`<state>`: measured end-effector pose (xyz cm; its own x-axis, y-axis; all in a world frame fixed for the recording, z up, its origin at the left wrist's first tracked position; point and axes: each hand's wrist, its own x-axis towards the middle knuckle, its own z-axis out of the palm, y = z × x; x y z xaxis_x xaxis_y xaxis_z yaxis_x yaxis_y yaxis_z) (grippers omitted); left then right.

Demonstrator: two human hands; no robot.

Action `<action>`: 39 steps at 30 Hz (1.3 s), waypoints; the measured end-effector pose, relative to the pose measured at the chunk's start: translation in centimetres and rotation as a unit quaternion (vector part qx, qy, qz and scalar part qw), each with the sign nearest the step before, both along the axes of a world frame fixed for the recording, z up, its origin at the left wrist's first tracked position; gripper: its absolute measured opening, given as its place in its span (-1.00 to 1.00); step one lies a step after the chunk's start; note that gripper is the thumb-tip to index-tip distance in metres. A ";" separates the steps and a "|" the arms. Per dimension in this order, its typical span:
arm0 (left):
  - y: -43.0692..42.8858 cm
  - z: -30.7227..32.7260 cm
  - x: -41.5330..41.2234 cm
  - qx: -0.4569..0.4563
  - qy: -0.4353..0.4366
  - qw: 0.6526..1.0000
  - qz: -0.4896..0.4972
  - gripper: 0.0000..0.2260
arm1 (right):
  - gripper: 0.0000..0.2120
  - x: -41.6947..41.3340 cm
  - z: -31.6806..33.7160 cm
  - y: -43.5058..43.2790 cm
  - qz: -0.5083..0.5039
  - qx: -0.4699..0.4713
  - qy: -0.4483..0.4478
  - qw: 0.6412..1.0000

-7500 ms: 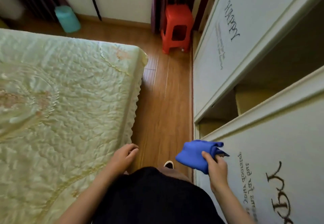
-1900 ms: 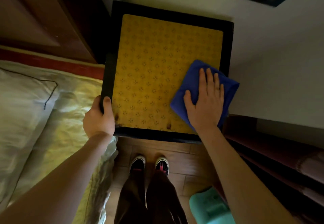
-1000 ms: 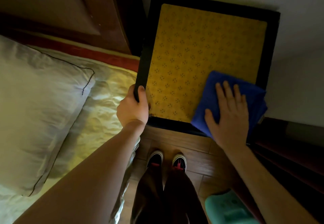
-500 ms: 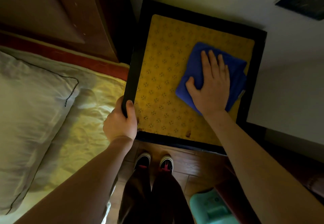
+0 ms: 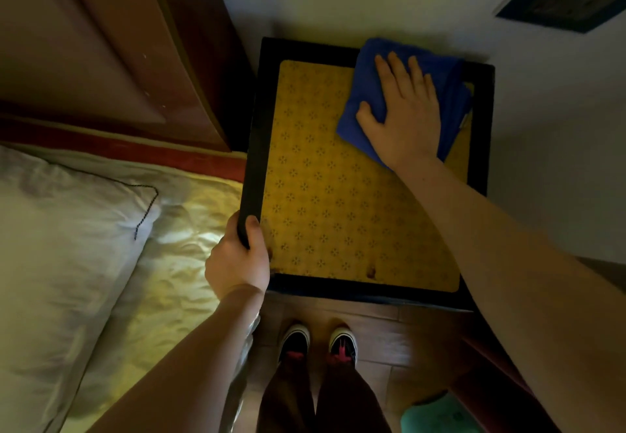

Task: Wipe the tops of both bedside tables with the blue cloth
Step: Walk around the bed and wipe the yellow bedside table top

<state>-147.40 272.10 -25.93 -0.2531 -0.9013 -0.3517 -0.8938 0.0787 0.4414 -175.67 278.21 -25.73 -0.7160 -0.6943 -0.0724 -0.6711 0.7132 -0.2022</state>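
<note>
My right hand (image 5: 403,114) lies flat on the blue cloth (image 5: 450,93), fingers (image 5: 394,69) straight and spread. It presses the cloth onto the desk (image 5: 321,178) at the upper right of the frame, overlapping the dark rim by the wall. My left hand (image 5: 237,263) grips the desk's left edge, thumb on top, steadying it. I'd judge even pressure best, with overlapping strokes down toward the dark marks near the lower edge.
</note>
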 end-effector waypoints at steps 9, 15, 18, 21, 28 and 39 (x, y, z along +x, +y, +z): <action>-0.3 0.0 0.0 0.002 -0.002 1.000 0.007 -0.67 | -0.31 18.5 0.3 10.5 0.042 0.062 -0.026 0.997; -0.4 -0.1 0.0 0.005 -0.001 1.000 0.001 -0.61 | -0.30 15.5 -0.3 7.2 0.033 0.040 -0.020 0.998; -0.5 0.1 -0.3 0.009 -0.002 1.000 0.005 -0.59 | -0.33 11.9 -0.3 3.6 0.047 0.015 -0.009 0.999; -0.4 0.2 -0.4 0.012 -0.006 1.000 0.008 -0.58 | -0.35 7.8 -0.7 0.0 0.043 -0.010 0.006 0.999; -0.5 0.3 -0.3 0.017 -0.008 1.000 0.004 -0.57 | -0.35 0.4 -0.6 -7.2 0.001 -0.042 0.015 0.999; -0.2 -0.2 -0.1 0.004 -0.003 1.000 0.008 -0.62 | -0.35 0.1 -0.7 -7.3 0.010 -0.035 0.023 0.999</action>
<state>-147.49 271.86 -26.17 -0.2376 -0.9023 -0.3598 -0.8972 0.0620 0.4372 -175.60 270.87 -26.40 -0.7040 -0.7101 0.0090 -0.6942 0.6855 -0.2197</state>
